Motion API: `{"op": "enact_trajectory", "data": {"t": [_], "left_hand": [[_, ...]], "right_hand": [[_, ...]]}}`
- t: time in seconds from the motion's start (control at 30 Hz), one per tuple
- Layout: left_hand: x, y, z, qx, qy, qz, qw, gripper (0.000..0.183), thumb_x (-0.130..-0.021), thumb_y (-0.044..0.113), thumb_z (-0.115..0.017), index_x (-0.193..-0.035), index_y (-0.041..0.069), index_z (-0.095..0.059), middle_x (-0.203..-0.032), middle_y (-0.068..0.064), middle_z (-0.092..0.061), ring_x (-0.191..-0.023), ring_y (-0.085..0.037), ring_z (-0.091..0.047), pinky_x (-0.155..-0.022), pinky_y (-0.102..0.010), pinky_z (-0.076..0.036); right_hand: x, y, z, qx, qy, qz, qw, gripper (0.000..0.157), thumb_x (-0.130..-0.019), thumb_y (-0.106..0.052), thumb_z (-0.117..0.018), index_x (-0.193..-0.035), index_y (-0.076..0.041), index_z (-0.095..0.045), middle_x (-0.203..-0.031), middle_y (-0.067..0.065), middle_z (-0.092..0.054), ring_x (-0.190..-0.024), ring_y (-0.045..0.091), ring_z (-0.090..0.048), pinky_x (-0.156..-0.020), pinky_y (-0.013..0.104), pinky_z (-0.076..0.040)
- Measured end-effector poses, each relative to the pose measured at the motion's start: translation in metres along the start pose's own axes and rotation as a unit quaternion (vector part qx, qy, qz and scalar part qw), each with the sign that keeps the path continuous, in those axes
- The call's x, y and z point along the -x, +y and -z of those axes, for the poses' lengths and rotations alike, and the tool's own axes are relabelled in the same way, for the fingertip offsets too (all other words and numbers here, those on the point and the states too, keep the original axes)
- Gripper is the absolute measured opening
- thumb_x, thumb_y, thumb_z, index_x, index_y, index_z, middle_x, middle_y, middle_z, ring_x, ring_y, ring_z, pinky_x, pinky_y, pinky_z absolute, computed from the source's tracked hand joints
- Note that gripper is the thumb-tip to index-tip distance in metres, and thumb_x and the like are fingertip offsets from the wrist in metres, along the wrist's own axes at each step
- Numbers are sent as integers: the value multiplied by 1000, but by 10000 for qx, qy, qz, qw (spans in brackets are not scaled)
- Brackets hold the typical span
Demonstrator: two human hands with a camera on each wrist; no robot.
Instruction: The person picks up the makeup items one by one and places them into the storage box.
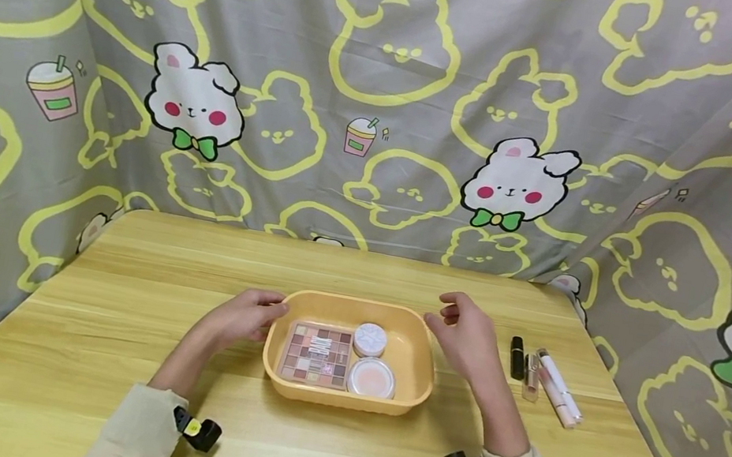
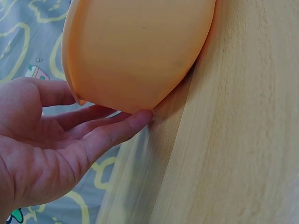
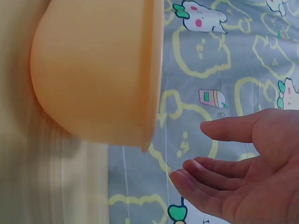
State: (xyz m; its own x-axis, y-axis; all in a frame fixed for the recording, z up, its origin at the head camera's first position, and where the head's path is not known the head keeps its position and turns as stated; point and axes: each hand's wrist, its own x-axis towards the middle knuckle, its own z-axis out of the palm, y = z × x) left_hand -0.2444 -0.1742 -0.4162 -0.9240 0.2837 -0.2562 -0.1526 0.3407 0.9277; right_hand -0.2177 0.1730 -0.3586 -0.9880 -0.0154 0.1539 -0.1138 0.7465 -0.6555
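Note:
A yellow-orange plastic basket [image 1: 346, 400] sits on the table, holding an eyeshadow palette [image 1: 315, 355], a small round patterned case [image 1: 370, 339] and a round compact [image 1: 372, 378]. My left hand [image 1: 242, 318] touches the basket's left end from outside. In the left wrist view its fingers [image 2: 126, 127] lie along the basket's outer wall, with one digit at the rim. Beyond the basket's right end hovers my right hand [image 1: 467, 336], its fingers loosely bent. The right wrist view shows a gap between those fingers [image 3: 187, 186] and the basket wall [image 3: 98, 74], and nothing held.
Right of the right hand lie a black lipstick tube [image 1: 517, 358], a clear-cased tube [image 1: 532, 377] and white and pinkish cosmetic tubes [image 1: 559, 392]. A patterned curtain [image 1: 383, 119] surrounds the wooden table [image 1: 190, 252] at the back and sides.

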Motion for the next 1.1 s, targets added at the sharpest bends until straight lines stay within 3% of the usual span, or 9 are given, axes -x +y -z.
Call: {"op": "enact_trajectory", "data": {"t": [0.67, 1.1], "left_hand": [[1, 2, 0, -30, -34, -35, 10000, 46, -101, 28, -47, -136, 0, -47, -132, -20, -54, -122, -32, -52, -90, -45, -51], [2, 2, 0, -17, -20, -48, 10000, 46, -100, 29, -47, -136, 0, -47, -131, -19, -54, -122, -33, -52, -91, -45, -51]], "right_hand": [[-10, 32, 25, 345, 110, -321, 9988, 46, -95, -30, -54, -129, 2, -51, -116, 24, -60, -109, 37, -56, -88, 50, -47], [-15, 57, 36, 385, -4, -695, 9968, 50, -95, -28, -54, -130, 7, -47, -118, 28, -57, -106, 41, -56, -82, 49, -49]]}}
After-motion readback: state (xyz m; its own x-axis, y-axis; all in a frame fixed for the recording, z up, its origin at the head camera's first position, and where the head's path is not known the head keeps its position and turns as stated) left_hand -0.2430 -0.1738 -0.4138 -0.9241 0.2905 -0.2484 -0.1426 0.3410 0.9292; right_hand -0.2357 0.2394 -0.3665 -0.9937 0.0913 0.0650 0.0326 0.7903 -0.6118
